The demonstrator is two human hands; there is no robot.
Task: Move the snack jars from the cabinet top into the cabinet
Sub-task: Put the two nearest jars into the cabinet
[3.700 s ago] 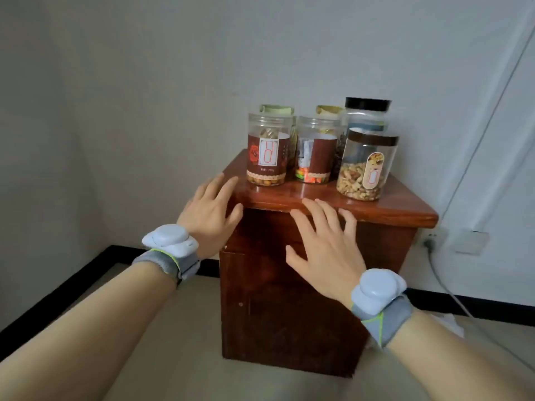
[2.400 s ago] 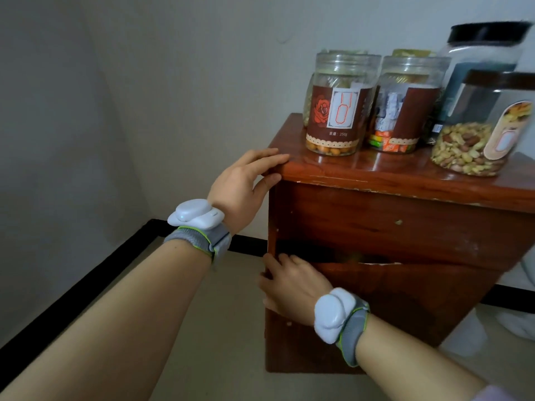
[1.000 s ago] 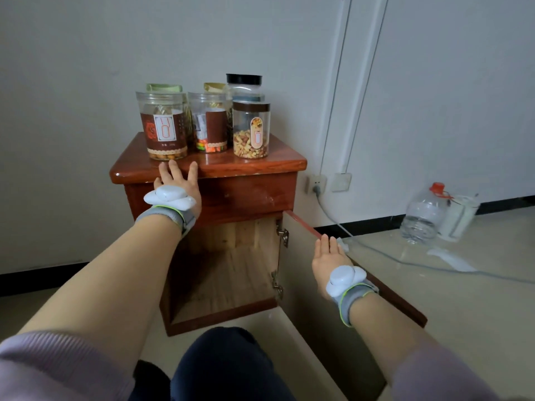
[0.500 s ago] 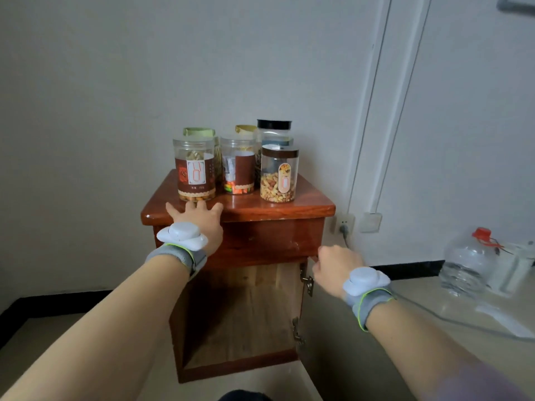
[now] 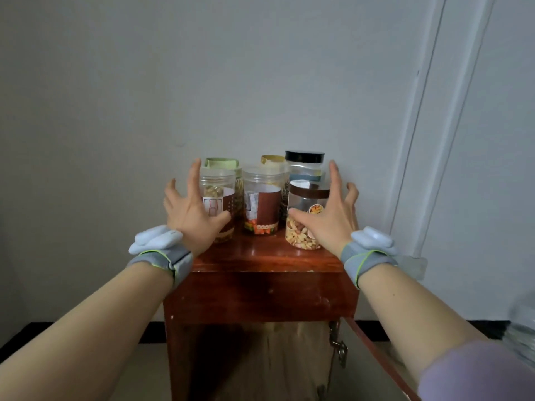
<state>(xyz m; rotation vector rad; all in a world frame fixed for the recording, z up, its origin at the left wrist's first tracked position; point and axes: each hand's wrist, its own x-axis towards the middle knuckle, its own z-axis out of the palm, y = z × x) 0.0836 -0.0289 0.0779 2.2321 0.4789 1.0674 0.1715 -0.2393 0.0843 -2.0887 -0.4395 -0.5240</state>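
Several clear snack jars stand on the red-brown wooden cabinet (image 5: 260,296). At front left is a brown-labelled jar (image 5: 220,186), in the middle a jar with colourful sweets (image 5: 262,206), at front right a brown-lidded nut jar (image 5: 304,227), and behind it a taller black-lidded jar (image 5: 304,164). My left hand (image 5: 192,212) is spread open in front of the left jar. My right hand (image 5: 333,215) is spread open around the nut jar, with its thumb across the front. Neither hand grips a jar. Below, the cabinet door (image 5: 373,351) stands open to the right.
A white wall rises right behind the jars, with a vertical conduit (image 5: 417,140) at right. A wall socket (image 5: 415,266) sits beside the cabinet. A clear plastic bottle (image 5: 521,328) shows at the right edge. Two more jars with green and yellow lids stand in the back row.
My left hand has lifted off the cabinet's top edge and my right hand has left the open door. Both have risen to the front jars with fingers spread. The view has moved closer.
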